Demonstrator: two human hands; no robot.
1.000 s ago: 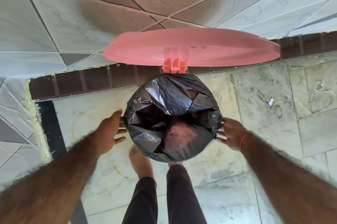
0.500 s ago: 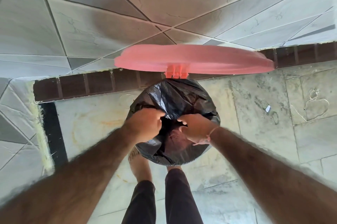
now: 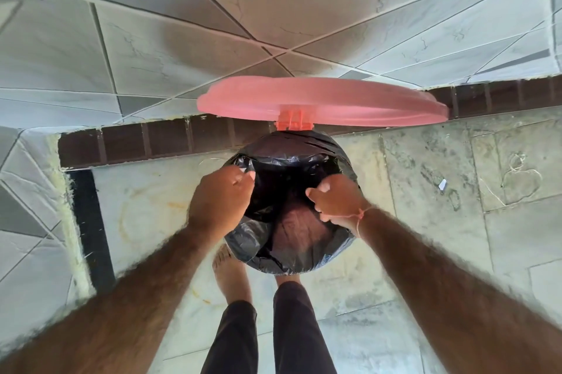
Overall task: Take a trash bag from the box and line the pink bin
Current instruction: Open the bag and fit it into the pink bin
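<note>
The pink bin stands on the floor straight below me, its round pink lid (image 3: pixel 322 103) flipped up on its hinge. A black trash bag (image 3: pixel 292 160) is draped over the bin's rim and hides the bin's body; pink shows faintly through the plastic at the bottom. My left hand (image 3: pixel 219 200) grips the bag's edge on the left side of the opening with curled fingers. My right hand (image 3: pixel 334 200) grips the bag on the right side. The box is not in view.
The bin stands close to a tiled wall with a dark brown skirting strip (image 3: pixel 127 142). My bare feet (image 3: pixel 231 276) and dark trouser legs are just behind the bin. Pale stone floor spreads to the right, with a small white scrap (image 3: pixel 443 184) lying on it.
My hands were open on either side of the bin a second ago. They came in over the opening, took hold of the bag, and have since spread it wider.
</note>
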